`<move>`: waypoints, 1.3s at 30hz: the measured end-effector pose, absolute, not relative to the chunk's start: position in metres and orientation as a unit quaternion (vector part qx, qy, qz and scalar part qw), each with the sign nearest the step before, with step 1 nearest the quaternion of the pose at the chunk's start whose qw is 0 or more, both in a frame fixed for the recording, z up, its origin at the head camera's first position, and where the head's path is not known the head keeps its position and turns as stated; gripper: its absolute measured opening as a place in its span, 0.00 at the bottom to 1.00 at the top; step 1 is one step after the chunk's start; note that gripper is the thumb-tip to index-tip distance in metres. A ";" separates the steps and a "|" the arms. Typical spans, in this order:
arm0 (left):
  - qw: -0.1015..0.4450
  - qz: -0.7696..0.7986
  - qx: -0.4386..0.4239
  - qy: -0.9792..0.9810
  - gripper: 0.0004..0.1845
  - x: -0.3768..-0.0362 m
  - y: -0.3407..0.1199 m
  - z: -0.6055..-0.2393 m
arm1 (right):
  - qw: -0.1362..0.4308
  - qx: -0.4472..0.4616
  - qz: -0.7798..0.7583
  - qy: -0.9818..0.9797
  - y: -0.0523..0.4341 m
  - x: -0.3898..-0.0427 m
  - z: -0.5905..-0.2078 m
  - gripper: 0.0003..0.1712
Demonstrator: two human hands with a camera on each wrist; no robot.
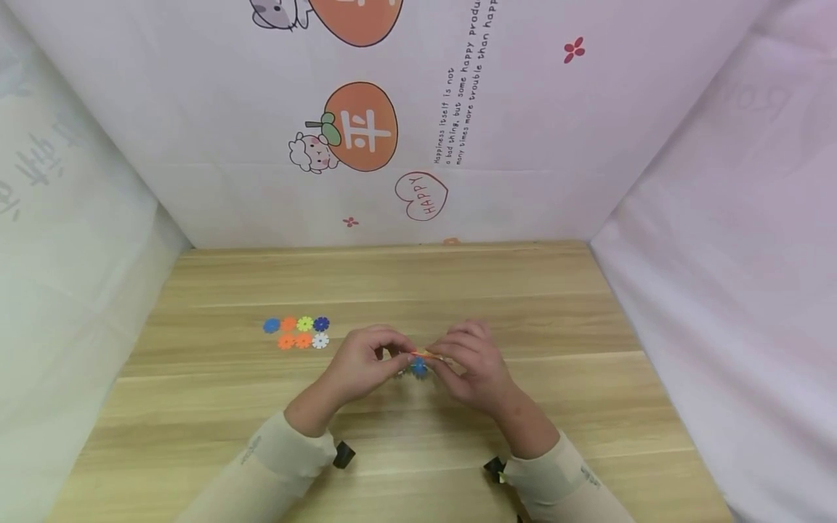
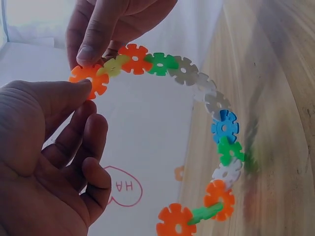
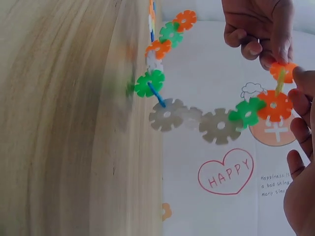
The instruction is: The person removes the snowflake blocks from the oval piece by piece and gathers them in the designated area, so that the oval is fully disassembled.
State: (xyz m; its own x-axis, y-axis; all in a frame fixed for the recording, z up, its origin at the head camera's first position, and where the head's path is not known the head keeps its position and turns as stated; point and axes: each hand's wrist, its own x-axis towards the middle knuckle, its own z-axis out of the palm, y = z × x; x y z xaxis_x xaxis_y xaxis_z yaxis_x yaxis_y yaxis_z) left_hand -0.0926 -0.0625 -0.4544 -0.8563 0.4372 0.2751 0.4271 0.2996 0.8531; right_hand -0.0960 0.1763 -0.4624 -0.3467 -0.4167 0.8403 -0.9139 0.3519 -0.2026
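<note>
A curved chain of linked plastic snowflake discs, orange, yellow, green, grey, white and blue, hangs from both hands just above the table. In the left wrist view, my left hand (image 1: 366, 367) pinches the orange end disc (image 2: 100, 81), thumb on its face and the other fingers bent below. Opposite it, my right hand (image 1: 476, 367) grips the same end, its thumb at the disc's upper edge beside the yellow disc (image 2: 114, 67). The chain bends past a blue disc (image 2: 231, 129) to another orange disc (image 2: 170, 216) low in the left wrist view.
Left of the hands, loose discs lie in two rows on the wooden table (image 1: 523, 290), among them a yellow one (image 1: 304, 324) and a white one (image 1: 320, 341). A printed white cloth (image 1: 510, 196) stands behind the table, with white cloth on both sides.
</note>
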 end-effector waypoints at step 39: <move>-0.092 0.539 0.137 0.826 0.02 -0.095 -0.115 -0.451 | 0.317 0.395 0.375 -0.777 0.192 -0.095 -0.483 0.18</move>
